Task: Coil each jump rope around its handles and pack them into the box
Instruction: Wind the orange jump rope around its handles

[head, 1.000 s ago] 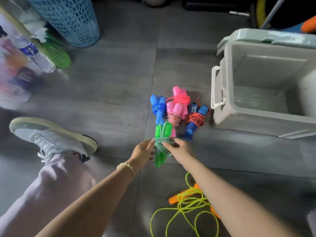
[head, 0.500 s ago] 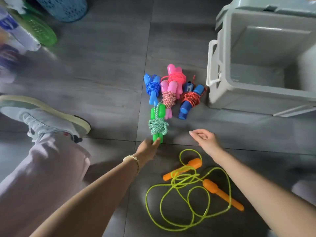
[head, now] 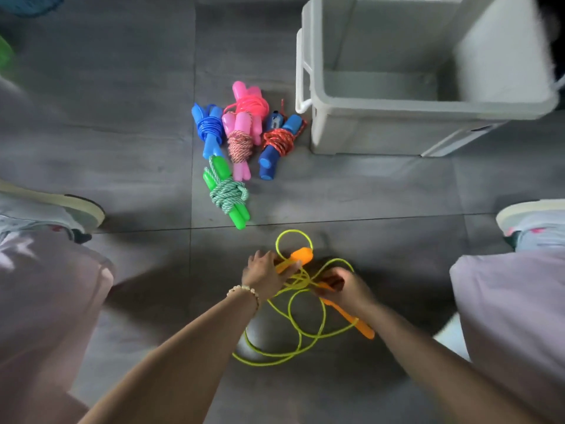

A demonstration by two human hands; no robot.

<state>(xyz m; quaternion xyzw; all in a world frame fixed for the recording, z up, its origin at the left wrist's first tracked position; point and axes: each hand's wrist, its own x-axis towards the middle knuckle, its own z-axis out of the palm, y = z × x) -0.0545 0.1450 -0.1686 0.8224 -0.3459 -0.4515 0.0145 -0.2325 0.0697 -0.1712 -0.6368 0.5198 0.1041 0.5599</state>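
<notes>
A loose yellow-green jump rope with orange handles lies on the floor between my knees. My left hand grips one orange handle, whose tip sticks out past the fingers. The fingers of my right hand curl round the other orange handle. Further out lie several coiled ropes: a green one, a blue one, two pink ones and a dark blue one with red cord. The grey box stands open at the upper right, nothing visible inside it.
My two shoes and pale trouser legs flank the work area on the dark tiled floor. The box has a white side handle facing the coiled ropes.
Both hands let go of the coiled green rope, pulled back toward me and took hold of the orange handles. The view tilted down and nearer.
</notes>
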